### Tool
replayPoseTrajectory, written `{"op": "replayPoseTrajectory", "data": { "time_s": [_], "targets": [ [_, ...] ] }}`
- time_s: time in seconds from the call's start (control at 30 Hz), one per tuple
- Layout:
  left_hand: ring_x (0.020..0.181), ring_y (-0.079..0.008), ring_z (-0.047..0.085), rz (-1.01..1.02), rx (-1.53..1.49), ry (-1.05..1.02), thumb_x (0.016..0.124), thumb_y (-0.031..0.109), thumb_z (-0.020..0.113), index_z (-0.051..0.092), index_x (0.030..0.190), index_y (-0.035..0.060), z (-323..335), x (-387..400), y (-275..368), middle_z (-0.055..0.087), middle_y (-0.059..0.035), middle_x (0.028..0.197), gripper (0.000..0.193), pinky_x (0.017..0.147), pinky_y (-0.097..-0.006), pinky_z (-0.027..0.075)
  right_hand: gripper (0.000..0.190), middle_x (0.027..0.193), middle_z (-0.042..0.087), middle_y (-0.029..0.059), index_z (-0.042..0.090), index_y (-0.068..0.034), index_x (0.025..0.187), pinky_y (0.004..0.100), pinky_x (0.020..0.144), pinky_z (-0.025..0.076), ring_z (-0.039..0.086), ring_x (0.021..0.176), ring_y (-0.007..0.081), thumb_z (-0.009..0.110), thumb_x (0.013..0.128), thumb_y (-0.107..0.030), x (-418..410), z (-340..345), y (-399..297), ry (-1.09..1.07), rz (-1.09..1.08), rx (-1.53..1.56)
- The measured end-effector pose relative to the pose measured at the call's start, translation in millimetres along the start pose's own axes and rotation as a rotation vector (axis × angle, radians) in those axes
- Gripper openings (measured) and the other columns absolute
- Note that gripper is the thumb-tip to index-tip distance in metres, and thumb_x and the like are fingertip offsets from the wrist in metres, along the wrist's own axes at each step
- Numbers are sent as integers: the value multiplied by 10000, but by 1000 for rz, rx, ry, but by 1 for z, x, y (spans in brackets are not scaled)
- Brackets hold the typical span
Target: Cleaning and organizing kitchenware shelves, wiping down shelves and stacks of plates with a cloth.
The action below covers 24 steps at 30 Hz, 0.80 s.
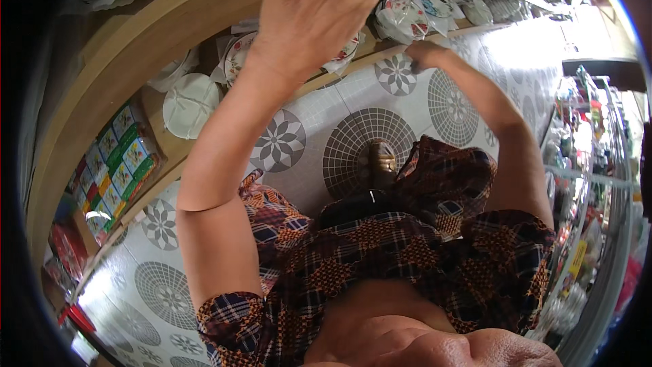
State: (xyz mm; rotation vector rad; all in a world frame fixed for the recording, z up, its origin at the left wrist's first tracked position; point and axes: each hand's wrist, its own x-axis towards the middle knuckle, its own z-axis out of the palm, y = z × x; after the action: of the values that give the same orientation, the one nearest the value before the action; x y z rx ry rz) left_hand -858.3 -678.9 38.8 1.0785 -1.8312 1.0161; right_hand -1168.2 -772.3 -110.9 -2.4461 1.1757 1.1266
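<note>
My left hand (323, 0) is raised in front of the edge of a wooden shelf (168, 7). Its fingers run past the top of the picture, so whatever they touch is hidden. Lower down and to the right, my right hand (425, 55) is at the front edge of the bottom shelf (379, 53). Its fingers are bent and something dark shows under them; I cannot tell if it is held. Just beyond it lie flower-patterned plates (402, 15) in clear plastic wrap. More floral plates (239, 56) are partly covered by my left forearm.
A stack of white dishes (191, 104) tied with string stands on the bottom shelf, near plastic-wrapped colourful boxes (119, 158). A metal rack (586, 183) full of packaged goods stands at right. Patterned tiles (275, 140) cover the floor, where my shoe (382, 158) shows.
</note>
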Motion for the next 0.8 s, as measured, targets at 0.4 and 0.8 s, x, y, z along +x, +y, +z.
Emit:
{"op": "replayPoseTrajectory", "data": {
  "time_s": [0.4, 0.8],
  "targets": [
    [730, -150, 456, -114, -261, 624, 756, 175, 496, 548, 1022, 22, 59, 7, 16, 476, -28, 764, 311, 673, -272, 360, 264, 1019, 579, 170, 575, -31, 981, 392, 786, 467, 557, 957, 334, 442, 753, -21, 90, 94, 8, 731, -130, 49],
    [811, -202, 614, -200, -287, -342, 841, 149, 596, 626, 984, 33, 16, 43, 24, 630, -87, 891, 186, 696, -260, 475, 211, 795, 577, 197, 597, 5, 794, 402, 756, 450, 540, 928, 344, 510, 625, -85, 68, 35, 28, 307, -413, 271]
  ]
}}
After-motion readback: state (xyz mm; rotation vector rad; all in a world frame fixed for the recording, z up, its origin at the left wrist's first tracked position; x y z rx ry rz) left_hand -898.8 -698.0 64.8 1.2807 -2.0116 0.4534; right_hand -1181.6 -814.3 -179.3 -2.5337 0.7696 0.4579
